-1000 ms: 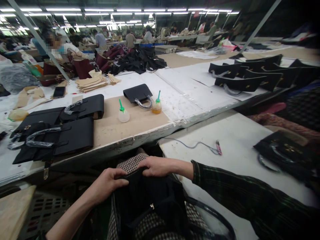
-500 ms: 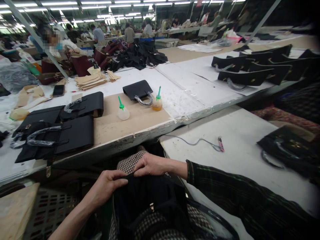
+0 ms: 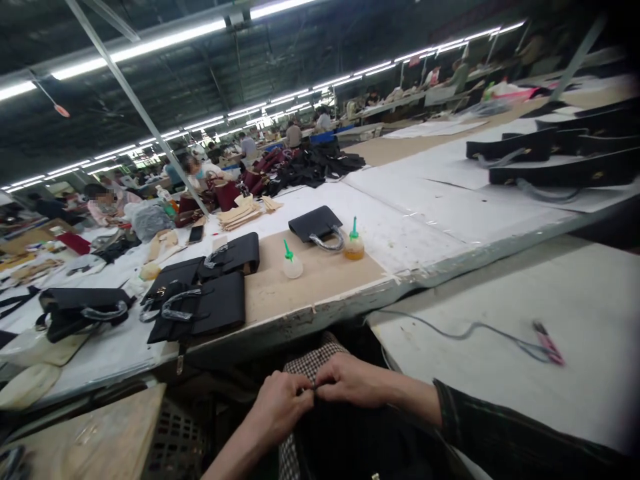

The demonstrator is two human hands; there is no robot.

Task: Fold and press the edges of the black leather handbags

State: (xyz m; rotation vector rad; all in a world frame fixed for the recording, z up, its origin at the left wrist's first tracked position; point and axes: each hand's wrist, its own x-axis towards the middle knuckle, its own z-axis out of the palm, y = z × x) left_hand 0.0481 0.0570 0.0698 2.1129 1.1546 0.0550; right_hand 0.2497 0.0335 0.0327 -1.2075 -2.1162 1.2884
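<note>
My left hand [image 3: 280, 405] and my right hand [image 3: 350, 381] meet fingertip to fingertip at the bottom of the view. Both pinch the top edge of a black bag [image 3: 350, 443] that rests on my checked lap [image 3: 310, 363]. The fingers of both hands are curled closed on that edge. Most of the bag is cut off by the frame's lower edge. My right sleeve is dark plaid.
Ahead is a long white worktable [image 3: 425, 220] with a brown board [image 3: 305, 283], two glue bottles with green nozzles [image 3: 291, 261] [image 3: 354, 243], and black handbags [image 3: 205, 307] [image 3: 316, 225]. A pink-tipped tool on a cord [image 3: 547, 341] lies at right. Other workers sit far back.
My head has tilted up and turned left, so the hands sit lower in view. Both hands have drawn together and now pinch one spot on the bag's edge.
</note>
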